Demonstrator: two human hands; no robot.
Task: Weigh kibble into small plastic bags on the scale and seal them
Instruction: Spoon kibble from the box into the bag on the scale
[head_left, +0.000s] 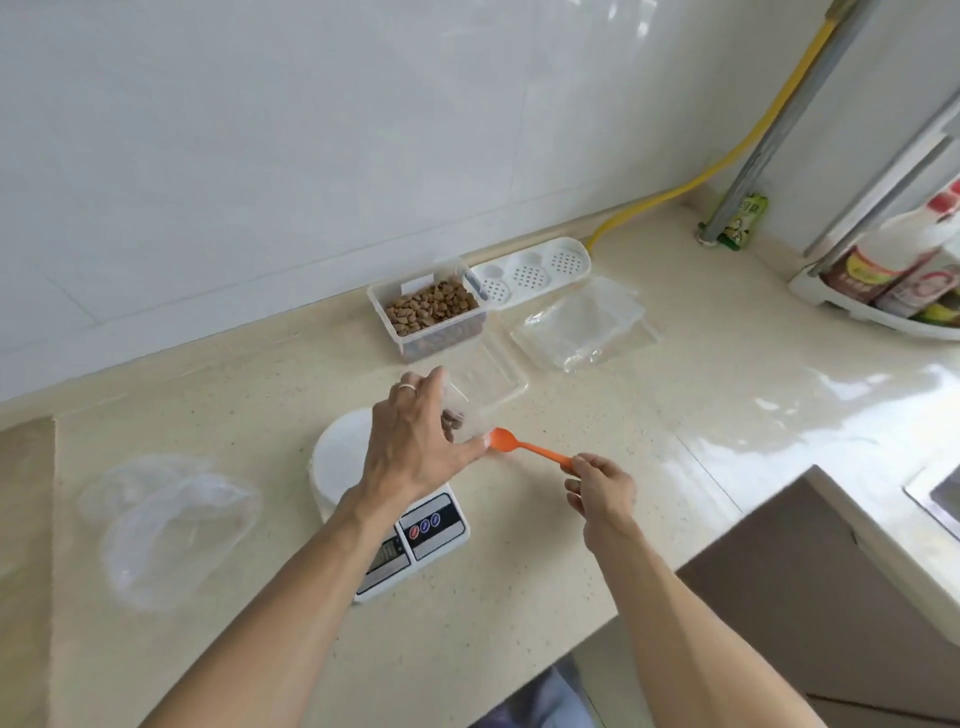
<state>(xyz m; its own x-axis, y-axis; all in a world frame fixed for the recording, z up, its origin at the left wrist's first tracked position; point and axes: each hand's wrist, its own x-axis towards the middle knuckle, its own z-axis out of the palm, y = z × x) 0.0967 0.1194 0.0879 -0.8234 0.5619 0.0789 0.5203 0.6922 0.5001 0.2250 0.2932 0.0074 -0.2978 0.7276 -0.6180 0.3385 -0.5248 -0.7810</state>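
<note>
Left hand (415, 441) grips an apparently kibble-holding bag (467, 410) above the scale (343, 457); right hand (597, 488) pinches the spoon (524, 446).

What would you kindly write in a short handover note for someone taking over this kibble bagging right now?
Left hand grips a small clear plastic bag, holding a few kibble pieces, over the white digital scale.
Right hand pinches the handle of the orange plastic spoon, its bowl at the bag's mouth.
The clear plastic tub of brown kibble sits behind, its lid beside it; spare flat clear bags lie to the right.
Done: filling started.
Left: top up to weight, seal, repeat. The scale's reading is illegible.
</note>
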